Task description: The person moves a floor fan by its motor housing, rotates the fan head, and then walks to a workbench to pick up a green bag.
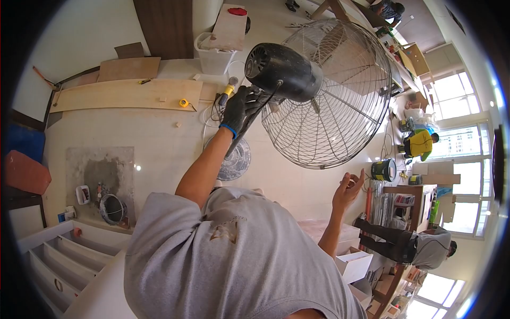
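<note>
My left hand (237, 111), in a dark glove with a blue cuff, is closed around the stand of a large pedestal fan, just below its black motor housing (276, 72). The fan's round wire cage (340, 101) spreads to the right of the housing, and its dusty round base (234, 159) rests on the floor beyond my forearm. My fingers partly hide the stand. Off to the right, my bare right hand (347, 190) is raised with loosely bent fingers apart. It holds nothing and is below the cage, not touching it.
A long wooden board (122, 95) carries a yellow tape measure (184, 102). A yellow-bodied power tool (227, 91) lies near my left hand, with cords beside it. A bucket (112, 208) stands at left, a black tub (383, 170) at right. Several other people are around the room.
</note>
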{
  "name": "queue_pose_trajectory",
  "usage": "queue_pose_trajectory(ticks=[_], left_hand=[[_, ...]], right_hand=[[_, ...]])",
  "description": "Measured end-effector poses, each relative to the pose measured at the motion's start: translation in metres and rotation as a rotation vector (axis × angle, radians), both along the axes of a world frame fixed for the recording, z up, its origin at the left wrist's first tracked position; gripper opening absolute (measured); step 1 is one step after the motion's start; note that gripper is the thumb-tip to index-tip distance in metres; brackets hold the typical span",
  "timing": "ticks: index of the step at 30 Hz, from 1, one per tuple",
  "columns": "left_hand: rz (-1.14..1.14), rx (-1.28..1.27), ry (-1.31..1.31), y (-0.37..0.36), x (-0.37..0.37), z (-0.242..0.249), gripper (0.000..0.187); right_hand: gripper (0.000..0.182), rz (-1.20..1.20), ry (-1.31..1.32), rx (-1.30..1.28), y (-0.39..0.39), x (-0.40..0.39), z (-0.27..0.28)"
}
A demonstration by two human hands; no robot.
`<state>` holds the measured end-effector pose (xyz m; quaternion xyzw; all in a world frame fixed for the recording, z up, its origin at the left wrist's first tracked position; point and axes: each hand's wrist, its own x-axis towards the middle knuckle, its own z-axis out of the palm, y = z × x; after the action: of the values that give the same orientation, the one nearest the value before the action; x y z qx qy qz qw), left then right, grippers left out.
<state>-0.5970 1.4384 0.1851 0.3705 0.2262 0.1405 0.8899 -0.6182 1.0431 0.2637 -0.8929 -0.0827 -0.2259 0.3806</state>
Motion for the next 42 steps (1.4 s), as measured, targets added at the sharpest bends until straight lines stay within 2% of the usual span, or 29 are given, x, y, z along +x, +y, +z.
queue_pose_trajectory(ticks=[2, 5, 10, 19, 28, 31, 37, 42], left_hand=[[0.027, 0.063, 0.012, -0.001, -0.005, 0.006, 0.042], [0.136, 0.023, 0.007, 0.007, 0.003, -0.002, 0.042], [0.17, 0.014, -0.069, 0.027, 0.005, -0.003, 0.048], [0.141, 0.039, -0.016, 0.019, -0.004, -0.004, 0.045], [0.173, 0.004, -0.005, 0.025, -0.013, -0.019, 0.052], [0.159, -0.017, -0.008, 0.027, -0.016, -0.015, 0.048], [0.121, -0.015, -0.015, 0.024, -0.015, -0.007, 0.046], [0.103, 0.132, 0.073, 0.021, -0.017, 0.005, 0.034]], right_hand=[[0.056, 0.006, 0.002, 0.003, 0.0, 0.0, 0.004], [0.055, 0.022, 0.011, 0.015, 0.001, 0.0, 0.009], [0.054, 0.047, -0.004, 0.021, 0.003, 0.001, 0.021], [0.054, 0.075, -0.038, 0.043, 0.011, -0.001, 0.045], [0.055, 0.108, -0.078, 0.045, 0.022, -0.006, 0.063], [0.055, 0.136, -0.111, 0.039, 0.031, -0.007, 0.068], [0.064, 0.136, -0.096, -0.015, 0.05, -0.007, 0.08], [0.076, 0.15, -0.038, -0.078, 0.07, -0.005, 0.087]])
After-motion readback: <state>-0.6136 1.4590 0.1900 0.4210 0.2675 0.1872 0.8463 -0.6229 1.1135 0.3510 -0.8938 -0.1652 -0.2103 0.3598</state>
